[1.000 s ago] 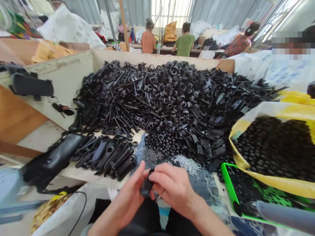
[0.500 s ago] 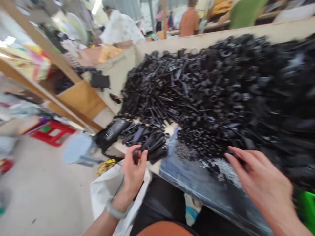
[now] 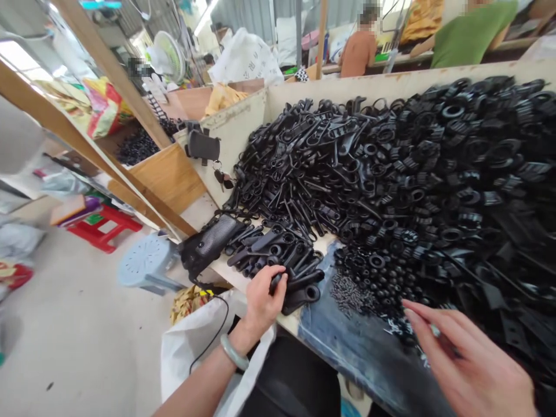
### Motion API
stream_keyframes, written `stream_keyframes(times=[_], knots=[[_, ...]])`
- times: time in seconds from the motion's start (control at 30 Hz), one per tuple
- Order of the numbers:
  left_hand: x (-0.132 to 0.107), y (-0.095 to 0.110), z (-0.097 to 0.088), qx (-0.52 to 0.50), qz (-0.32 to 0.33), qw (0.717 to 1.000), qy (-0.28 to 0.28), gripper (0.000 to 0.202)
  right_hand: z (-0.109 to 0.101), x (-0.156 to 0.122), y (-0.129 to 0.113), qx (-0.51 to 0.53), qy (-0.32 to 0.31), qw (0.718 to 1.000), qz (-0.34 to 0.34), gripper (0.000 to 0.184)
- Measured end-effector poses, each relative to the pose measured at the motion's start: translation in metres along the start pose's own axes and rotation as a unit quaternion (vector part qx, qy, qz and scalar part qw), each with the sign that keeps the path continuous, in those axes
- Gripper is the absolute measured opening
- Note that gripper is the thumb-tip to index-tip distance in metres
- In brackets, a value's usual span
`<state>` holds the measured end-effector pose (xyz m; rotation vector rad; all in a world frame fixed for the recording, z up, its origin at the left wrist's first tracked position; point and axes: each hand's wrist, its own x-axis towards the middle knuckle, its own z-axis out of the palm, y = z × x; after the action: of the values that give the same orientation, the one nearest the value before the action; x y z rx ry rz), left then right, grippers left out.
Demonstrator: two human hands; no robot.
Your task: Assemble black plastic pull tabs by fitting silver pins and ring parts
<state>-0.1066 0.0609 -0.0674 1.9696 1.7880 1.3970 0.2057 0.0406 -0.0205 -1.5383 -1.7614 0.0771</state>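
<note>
Black heap (image 3: pixel 313 156) beyond the left fingers (image 3: pixel 280 289) — silvery screws (image 3: pixel 393 327) beside the right fingers (image 3: pixel 428 313).
Between the left fingers, a black part (image 3: pixel 275 282); beside them, black handle-like pieces (image 3: pixel 260 243). Between left and right fingers, dull grey pins (image 3: pixel 354 292) and a blue cloth (image 3: pixel 330 330) with paler streaks. Left of the left fingers — a mesh-patterned black pouch (image 3: pixel 215 240), a pale blue stool (image 3: pixel 143 260).

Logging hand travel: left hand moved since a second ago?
Yes: leftward against the blue denim cloth; left hand went from its near edge to the ring-ended black parts.
</note>
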Motion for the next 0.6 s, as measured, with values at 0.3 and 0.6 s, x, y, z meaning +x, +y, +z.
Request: stream_keyframes(times=[0.3,0.6], knots=[[-0.016,0.001,-0.002,0.007,-0.054,0.998,0.017,0.018,0.075,-0.038,-0.085,0.051,-0.135,0.97,-0.196,0.038],[0.001,0.002,0.003,0.005,-0.045,0.999,0.022,0.019,0.107,-0.006,-0.084,-0.005,-0.16,0.967,-0.197,0.037]])
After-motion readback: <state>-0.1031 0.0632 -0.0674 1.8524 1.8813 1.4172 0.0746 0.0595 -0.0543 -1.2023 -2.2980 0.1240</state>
